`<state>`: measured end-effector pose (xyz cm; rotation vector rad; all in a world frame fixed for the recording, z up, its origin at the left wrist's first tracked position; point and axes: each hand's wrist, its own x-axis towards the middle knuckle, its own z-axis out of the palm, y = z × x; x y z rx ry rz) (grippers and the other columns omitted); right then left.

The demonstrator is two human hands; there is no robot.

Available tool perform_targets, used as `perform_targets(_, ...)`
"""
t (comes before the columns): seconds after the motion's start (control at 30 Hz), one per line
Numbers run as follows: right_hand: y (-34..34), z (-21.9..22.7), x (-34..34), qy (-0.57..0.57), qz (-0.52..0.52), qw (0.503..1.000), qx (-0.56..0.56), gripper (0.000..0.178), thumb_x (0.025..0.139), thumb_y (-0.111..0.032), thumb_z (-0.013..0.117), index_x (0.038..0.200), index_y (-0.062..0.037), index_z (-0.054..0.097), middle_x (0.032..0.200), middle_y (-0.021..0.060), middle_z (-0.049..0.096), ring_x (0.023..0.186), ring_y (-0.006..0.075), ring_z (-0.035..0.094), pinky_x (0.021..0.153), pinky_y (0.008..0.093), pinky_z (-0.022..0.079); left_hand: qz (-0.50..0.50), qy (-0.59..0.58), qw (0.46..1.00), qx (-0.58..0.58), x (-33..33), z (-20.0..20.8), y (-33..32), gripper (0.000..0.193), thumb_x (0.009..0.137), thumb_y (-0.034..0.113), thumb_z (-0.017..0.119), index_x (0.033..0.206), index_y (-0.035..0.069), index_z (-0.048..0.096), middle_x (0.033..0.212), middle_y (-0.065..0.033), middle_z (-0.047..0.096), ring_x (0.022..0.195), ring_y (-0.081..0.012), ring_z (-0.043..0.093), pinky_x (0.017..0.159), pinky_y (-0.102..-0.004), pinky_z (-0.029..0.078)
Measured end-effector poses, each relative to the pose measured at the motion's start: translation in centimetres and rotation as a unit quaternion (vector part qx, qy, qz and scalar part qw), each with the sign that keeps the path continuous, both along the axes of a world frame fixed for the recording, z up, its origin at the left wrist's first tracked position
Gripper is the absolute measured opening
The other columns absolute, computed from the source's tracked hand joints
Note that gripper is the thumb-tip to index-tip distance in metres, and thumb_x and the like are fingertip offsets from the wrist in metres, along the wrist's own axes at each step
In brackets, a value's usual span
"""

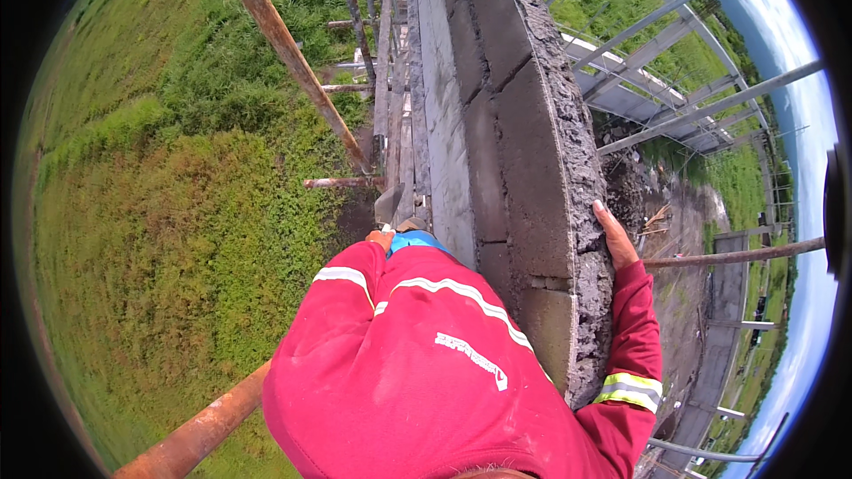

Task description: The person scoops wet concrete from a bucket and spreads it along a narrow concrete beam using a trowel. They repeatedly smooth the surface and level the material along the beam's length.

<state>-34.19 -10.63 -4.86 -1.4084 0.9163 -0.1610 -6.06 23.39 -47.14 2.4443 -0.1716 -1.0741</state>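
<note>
Left hand (380,239), fingers wrapped round trowel (388,206) over scaffold planks (396,115); tool likely light, stiff, best held by handle. Right hand (618,238), fingers extended, gripping nothing, against block wall's (532,142) rough top, likely rigid, gritty.

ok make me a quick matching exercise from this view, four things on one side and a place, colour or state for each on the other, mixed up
Things
1. right hand
2. left hand
3. sweater
4. upper-left pole

Places, colours, states
A. red with pale stripes
B. at the rough top edge of the wall
C. rusty
D. low down, holding the trowel

Right pairs: 1-B, 2-D, 3-A, 4-C
</note>
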Motion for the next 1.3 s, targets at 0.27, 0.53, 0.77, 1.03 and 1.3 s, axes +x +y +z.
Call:
perform_targets(0.27,-1.2,-0.7,-1.0,0.0,-0.025,0.997,0.072,0.053,0.104,-0.041,0.051,0.139,-0.0014,0.053,0.133,0.0062,0.062,0.116,0.0156,0.062,0.103,0.0315,0.047,0.074,-0.001,0.997,-0.015,-1.3,-3.6,-1.2,0.068,0.084,0.059,0.064,0.109,-0.004,0.071,0.111,-0.0269,0.069,0.107,-0.0388,0.067,0.093,-0.0454,0.052)
perform_targets(0.53,-4.3,-3.0,-3.5,0.037,-0.054,0.997,-0.027,0.058,0.107,-0.035,0.047,0.151,0.0016,0.038,0.154,0.0077,0.042,0.141,0.0167,0.04,0.119,0.0313,0.028,0.122,0.052,0.991,-0.033,-3.8,-6.0,0.1,0.07,0.086,0.059,0.059,0.113,-0.004,0.069,0.117,-0.0294,0.066,0.114,-0.043,0.061,0.098,-0.0474,0.049)
perform_targets(0.77,-4.1,-3.4,-4.0,0.008,-0.032,0.998,0.051,0.057,0.105,-0.038,0.051,0.147,0.0004,0.044,0.148,0.0055,0.048,0.135,0.0146,0.045,0.115,0.0304,0.031,0.184,0.09,0.975,-0.08,-2.3,-0.8,1.4,0.065,0.086,0.055,0.063,0.113,-0.005,0.068,0.099,-0.024,0.072,0.083,-0.0358,0.073,0.072,-0.0437,0.057)
perform_targets(1.03,0.3,0.2,-0.9,0.035,-0.01,0.999,-0.001,0.058,0.103,-0.041,0.054,0.145,-0.0018,0.044,0.14,0.0039,0.053,0.125,0.0134,0.051,0.109,0.0296,0.036,0.229,0.047,0.95,-0.209,9.5,4.3,-6.4,0.039,0.092,0.048,0.062,0.084,0.01,0.058,0.062,-0.0015,0.056,0.047,-0.0168,0.056,0.042,-0.0344,0.046)
perform_targets(1.3,1.2,1.2,-0.7,0.079,-0.028,0.996,-0.008,0.088,0.09,-0.052,0.066,0.152,0.001,0.033,0.144,0.0092,0.048,0.13,0.0195,0.046,0.112,0.0325,0.032,0.164,-0.026,0.939,-0.302,28.9,12.0,-16.8,0.039,0.093,0.045,0.065,0.08,0.008,0.058,0.058,-0.0016,0.053,0.042,-0.0162,0.053,0.038,-0.0329,0.043)
